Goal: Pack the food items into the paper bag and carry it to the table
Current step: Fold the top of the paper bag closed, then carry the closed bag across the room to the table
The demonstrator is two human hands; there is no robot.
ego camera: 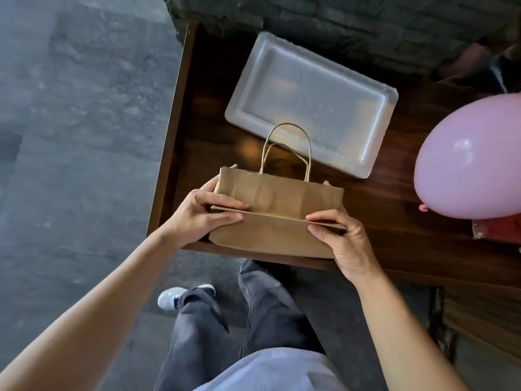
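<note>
A brown paper bag (277, 204) with twisted paper handles lies folded flat at the near left corner of a dark wooden table (394, 227). My left hand (203, 215) grips the bag's left side, thumb on top and fingers behind it. My right hand (344, 238) pinches the right side at the folded bottom flap. A food container with a frosted plastic lid (313, 103) sits on the table just beyond the bag's handles; its contents are blurred.
A pink balloon (470, 156) rests at the table's right side, above a red object (499, 230). A dark stone wall (352, 21) backs the table. Grey stone floor (79, 136) lies to the left. My legs stand against the table's near edge.
</note>
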